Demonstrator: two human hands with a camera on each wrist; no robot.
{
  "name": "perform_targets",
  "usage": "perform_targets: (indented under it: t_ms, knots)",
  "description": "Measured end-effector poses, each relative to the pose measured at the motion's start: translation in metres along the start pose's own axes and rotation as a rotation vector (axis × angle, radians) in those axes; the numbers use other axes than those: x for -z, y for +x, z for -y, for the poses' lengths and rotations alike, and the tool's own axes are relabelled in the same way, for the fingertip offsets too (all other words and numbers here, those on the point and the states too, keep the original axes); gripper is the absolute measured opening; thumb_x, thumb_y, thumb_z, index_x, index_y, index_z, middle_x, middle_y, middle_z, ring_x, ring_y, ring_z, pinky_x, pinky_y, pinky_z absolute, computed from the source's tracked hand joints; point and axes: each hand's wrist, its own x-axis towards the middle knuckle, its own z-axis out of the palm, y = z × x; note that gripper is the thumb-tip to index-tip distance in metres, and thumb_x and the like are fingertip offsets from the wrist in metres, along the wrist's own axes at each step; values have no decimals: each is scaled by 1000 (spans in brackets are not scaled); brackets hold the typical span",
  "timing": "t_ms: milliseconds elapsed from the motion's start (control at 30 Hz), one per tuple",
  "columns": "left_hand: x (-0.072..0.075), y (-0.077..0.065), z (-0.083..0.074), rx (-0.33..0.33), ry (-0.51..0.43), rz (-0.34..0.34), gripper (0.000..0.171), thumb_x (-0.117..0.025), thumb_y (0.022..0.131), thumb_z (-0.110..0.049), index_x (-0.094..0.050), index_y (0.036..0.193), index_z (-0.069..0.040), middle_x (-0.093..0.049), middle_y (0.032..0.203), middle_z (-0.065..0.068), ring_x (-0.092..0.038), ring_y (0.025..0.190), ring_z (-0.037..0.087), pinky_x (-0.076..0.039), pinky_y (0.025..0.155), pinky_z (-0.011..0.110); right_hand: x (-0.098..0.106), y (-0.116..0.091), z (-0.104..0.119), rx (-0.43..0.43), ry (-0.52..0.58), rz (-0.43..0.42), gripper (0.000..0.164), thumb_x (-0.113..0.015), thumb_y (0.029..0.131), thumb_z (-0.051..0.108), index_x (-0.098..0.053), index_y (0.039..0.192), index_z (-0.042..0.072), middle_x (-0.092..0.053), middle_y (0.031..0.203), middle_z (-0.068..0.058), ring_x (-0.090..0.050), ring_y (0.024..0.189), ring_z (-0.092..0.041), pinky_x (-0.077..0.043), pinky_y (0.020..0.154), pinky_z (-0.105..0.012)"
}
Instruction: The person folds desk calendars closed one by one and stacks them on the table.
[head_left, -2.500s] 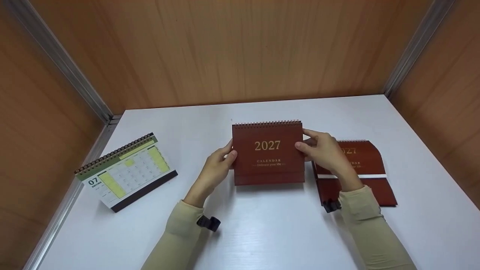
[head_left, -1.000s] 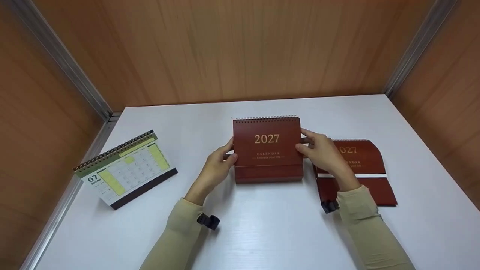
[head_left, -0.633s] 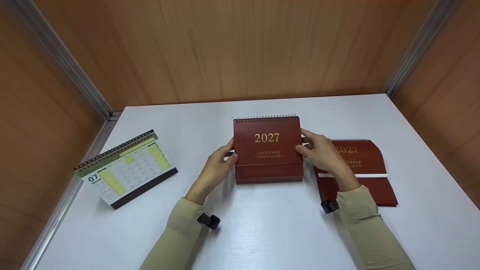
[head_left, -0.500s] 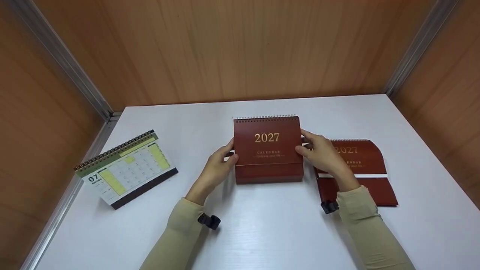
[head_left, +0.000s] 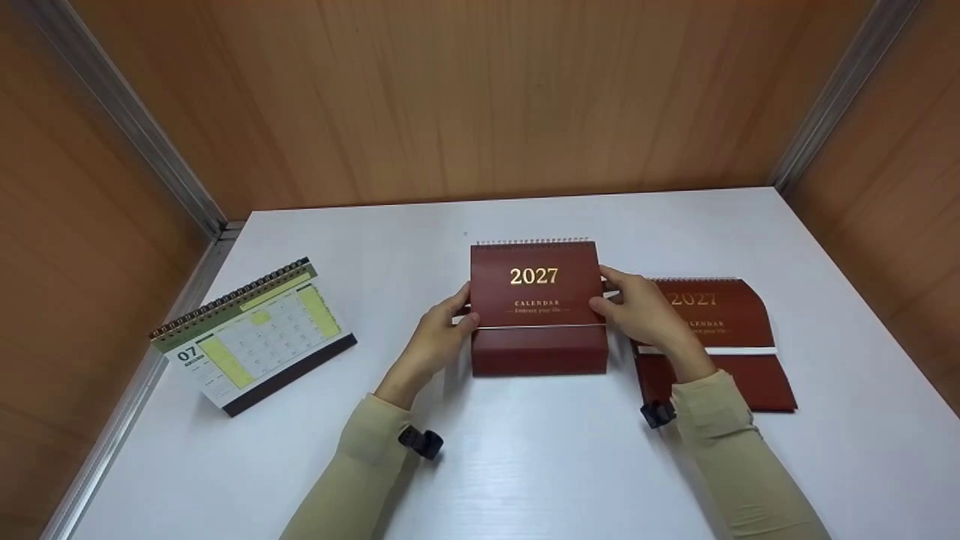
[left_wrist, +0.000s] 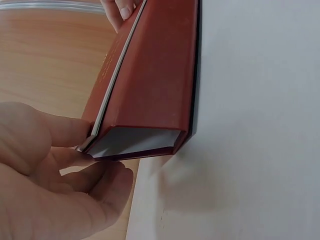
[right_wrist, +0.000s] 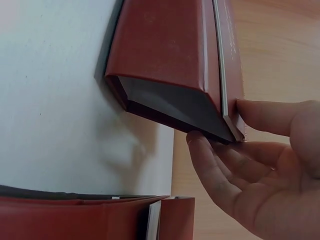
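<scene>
A dark red spiral-bound desk calendar marked 2027 in gold is held between both hands at the middle of the table. My left hand grips its left edge, thumb in front and fingers behind. On the opposite edge, my right hand pinches it in the same way. Both wrist views show the hollow stand of the calendar from its ends, with a white inside. Its lower edge is close over the white table, and a shadow falls beside it.
A second red 2027 calendar stands to the right, partly behind my right forearm. At the left, a green and white calendar showing 07 stands at an angle. Wood-grain panels with metal corner rails enclose the table.
The red calendar has tipped back, its top leaning away, so more of the base's front face shows. Both hands keep their grip and have shifted slightly. The other calendars stay put.
</scene>
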Motion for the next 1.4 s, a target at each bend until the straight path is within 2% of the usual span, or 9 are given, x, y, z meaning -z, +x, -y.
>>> perform_targets:
  t_ms: [300,500,733,900,1133,1233,1400]
  knots:
    - [-2,2,3,28,21,6,63,-56,110,-12,-29,167,-5,-53,157,16,-53,142,31,-46,117,43,-4,1,-3,-2,-17,15,64,-62,107,12,-34,163,-2,-59,148,-27,-67,124,-41,-58,98,-49]
    - [-4,2,5,47,30,14,63,-57,110,-13,-30,166,-4,-55,155,18,-57,138,32,-46,117,44,-6,1,-6,-13,-22,45,64,-61,108,12,-34,163,-3,-61,144,-28,-67,125,-39,-58,97,-46]
    - [-5,1,6,66,38,26,64,-57,110,-12,-30,166,-3,-57,152,19,-57,138,32,-45,118,45,-7,0,-7,-39,-27,71,64,-61,108,13,-33,163,-5,-61,144,-29,-64,123,-33,-52,99,-44]
    - [-5,0,7,87,39,40,63,-58,110,-13,-31,167,-5,-60,149,16,-56,139,29,-43,120,45,-8,0,-8,-47,-25,86,65,-60,107,12,-32,162,-7,-60,145,-30,-62,124,-32,-50,103,-46]
    - [-6,0,9,97,46,47,60,-58,110,-12,-36,165,-6,-59,151,16,-51,144,29,-38,123,45,-11,0,-10,-63,-51,94,67,-61,106,11,-30,162,-8,-59,145,-32,-60,130,-38,-49,111,-56]
    - [-6,0,10,98,72,45,59,-58,109,-12,-37,164,-5,-56,156,16,-46,149,30,-34,126,45,-13,1,-10,-52,-60,98,68,-62,105,10,-31,162,-9,-61,142,-34,-61,131,-41,-49,111,-57]
    - [-6,1,13,104,127,35,59,-59,109,-13,-39,164,-8,-55,157,14,-46,150,29,-35,125,46,-14,1,-9,-50,-59,99,68,-62,105,9,-30,162,-10,-61,141,-35,-61,130,-43,-48,112,-58]
